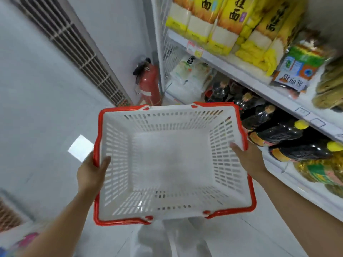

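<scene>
A white slotted shopping basket (172, 115) with red handles folded along its rim is held in front of me over the floor, and nothing lies in it. My left hand (91, 173) grips its left rim, thumb inside the wall. My right hand (248, 160) grips the right rim the same way, thumb over the inner wall.
Store shelves (263, 86) run along the right with yellow noodle packs (219, 23), dark sauce bottles (269, 127) and oil bottles lower down. A red fire extinguisher (148, 84) stands in the far corner. A tall air-conditioning unit with a grille (74, 47) stands at left. The floor is pale tile.
</scene>
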The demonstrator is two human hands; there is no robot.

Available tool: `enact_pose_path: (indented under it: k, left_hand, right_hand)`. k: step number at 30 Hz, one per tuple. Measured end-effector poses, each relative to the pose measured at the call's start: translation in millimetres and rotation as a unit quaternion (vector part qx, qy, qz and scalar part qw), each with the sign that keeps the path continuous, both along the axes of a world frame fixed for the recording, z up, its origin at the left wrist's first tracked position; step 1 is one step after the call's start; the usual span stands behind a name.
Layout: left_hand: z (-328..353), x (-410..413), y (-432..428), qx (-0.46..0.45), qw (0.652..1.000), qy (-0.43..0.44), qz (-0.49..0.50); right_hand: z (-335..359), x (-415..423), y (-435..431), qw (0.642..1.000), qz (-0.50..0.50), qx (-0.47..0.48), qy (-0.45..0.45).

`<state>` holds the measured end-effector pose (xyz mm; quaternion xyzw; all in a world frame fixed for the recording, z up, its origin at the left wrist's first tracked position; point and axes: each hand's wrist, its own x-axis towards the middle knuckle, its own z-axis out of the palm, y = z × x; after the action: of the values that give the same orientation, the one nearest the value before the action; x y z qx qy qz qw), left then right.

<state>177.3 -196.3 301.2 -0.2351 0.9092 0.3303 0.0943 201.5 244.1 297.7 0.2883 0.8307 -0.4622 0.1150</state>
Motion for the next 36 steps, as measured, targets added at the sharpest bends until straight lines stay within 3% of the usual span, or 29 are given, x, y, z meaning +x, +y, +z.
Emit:
enact_pose_path:
  k: [13, 20, 36]
  left_hand:
    - [67.8, 104.5, -174.8, 0.006, 0.968, 0.038, 0.247]
    - [97.1, 136.2, -280.9, 0.050, 0.941, 0.036, 0.332]
    - [99.8, 58.0, -448.9, 0.079, 0.873, 0.094, 0.472]
  right_hand:
    - [57.8, -93.6, -210.2, 0.966, 0.258, -0.002, 0.009]
    - [69.6, -139.6, -357.5, 0.941, 0.333, 0.033, 0.038]
    - [92.3, -308.5, -606.1, 0.891, 0.451, 0.028, 0.051]
